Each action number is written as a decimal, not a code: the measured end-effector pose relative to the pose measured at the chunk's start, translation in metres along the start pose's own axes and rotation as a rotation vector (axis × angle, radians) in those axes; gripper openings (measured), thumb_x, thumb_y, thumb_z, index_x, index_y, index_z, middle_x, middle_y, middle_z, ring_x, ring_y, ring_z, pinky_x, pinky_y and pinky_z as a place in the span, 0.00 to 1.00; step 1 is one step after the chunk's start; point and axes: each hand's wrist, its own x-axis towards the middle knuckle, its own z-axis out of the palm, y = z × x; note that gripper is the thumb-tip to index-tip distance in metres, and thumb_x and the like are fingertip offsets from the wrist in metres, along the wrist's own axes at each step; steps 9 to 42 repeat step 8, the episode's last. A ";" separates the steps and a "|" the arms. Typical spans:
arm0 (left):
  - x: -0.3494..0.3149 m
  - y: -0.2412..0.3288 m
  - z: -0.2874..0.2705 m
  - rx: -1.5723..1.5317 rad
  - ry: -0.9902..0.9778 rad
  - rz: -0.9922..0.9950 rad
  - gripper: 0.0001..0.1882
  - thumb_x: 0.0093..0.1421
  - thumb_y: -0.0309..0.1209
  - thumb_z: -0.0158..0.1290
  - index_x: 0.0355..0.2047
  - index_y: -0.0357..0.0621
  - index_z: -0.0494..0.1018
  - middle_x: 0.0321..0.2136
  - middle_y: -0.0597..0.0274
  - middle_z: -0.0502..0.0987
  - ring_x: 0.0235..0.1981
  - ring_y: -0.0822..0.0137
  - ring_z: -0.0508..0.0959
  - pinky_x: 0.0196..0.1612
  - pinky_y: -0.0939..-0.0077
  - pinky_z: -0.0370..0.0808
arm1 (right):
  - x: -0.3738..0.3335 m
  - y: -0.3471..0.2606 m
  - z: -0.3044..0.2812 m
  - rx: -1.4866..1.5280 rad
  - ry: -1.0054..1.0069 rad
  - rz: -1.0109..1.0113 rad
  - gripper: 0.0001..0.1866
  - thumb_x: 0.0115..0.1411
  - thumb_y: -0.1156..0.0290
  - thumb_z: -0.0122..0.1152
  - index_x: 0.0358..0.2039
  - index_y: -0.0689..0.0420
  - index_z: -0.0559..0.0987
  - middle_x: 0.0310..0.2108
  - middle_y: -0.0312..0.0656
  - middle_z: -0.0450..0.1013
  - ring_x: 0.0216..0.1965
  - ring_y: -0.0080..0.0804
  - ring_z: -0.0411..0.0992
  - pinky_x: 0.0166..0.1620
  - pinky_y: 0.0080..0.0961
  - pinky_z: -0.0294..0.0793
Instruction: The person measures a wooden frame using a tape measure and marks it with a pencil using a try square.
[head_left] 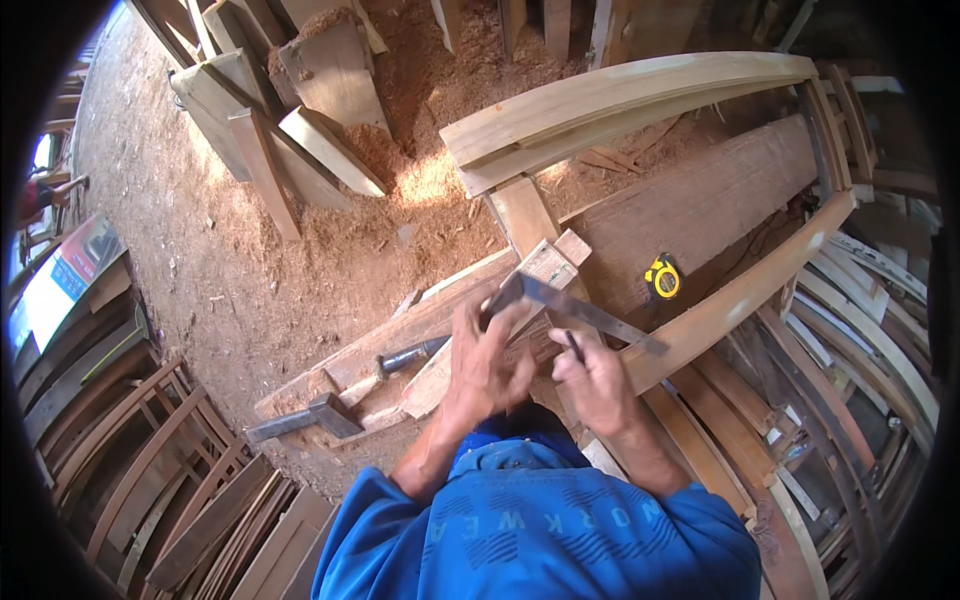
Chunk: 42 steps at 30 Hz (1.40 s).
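Note:
My left hand (485,350) is closed on a dark metal carpenter's square (600,318) near its corner. The square lies across a pale wooden board (545,268), and its blade points right toward a curved frame rail (740,295). In my right hand (597,385), just below the blade, a short dark pen or pencil (574,346) is pinched with its end sticking up. To the left of my left hand, a hammer-like metal tool (335,414) and a dark-handled tool (410,356) lie on a rough timber (300,392).
A yellow and black tape measure (662,278) sits on a wide brown plank (700,215) inside the curved wooden frame (640,95). Sawdust covers the ground (350,260). Offcuts (330,80) stand at the far left; stacked curved timbers (850,330) crowd the right side.

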 end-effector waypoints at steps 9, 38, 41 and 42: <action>-0.058 0.028 0.022 -0.434 -0.107 0.134 0.28 0.56 0.18 0.58 0.58 0.38 0.65 0.61 0.33 0.68 0.57 0.40 0.73 0.59 0.51 0.72 | -0.013 0.025 0.026 0.248 0.159 -0.091 0.28 0.70 0.54 0.66 0.59 0.63 0.75 0.41 0.44 0.79 0.39 0.29 0.76 0.42 0.28 0.76; -0.058 0.028 0.022 -0.434 -0.107 0.134 0.28 0.56 0.18 0.58 0.58 0.38 0.65 0.61 0.33 0.68 0.57 0.40 0.73 0.59 0.51 0.72 | -0.013 0.025 0.026 0.248 0.159 -0.091 0.28 0.70 0.54 0.66 0.59 0.63 0.75 0.41 0.44 0.79 0.39 0.29 0.76 0.42 0.28 0.76; -0.058 0.028 0.022 -0.434 -0.107 0.134 0.28 0.56 0.18 0.58 0.58 0.38 0.65 0.61 0.33 0.68 0.57 0.40 0.73 0.59 0.51 0.72 | -0.013 0.025 0.026 0.248 0.159 -0.091 0.28 0.70 0.54 0.66 0.59 0.63 0.75 0.41 0.44 0.79 0.39 0.29 0.76 0.42 0.28 0.76; -0.058 0.028 0.022 -0.434 -0.107 0.134 0.28 0.56 0.18 0.58 0.58 0.38 0.65 0.61 0.33 0.68 0.57 0.40 0.73 0.59 0.51 0.72 | -0.013 0.025 0.026 0.248 0.159 -0.091 0.28 0.70 0.54 0.66 0.59 0.63 0.75 0.41 0.44 0.79 0.39 0.29 0.76 0.42 0.28 0.76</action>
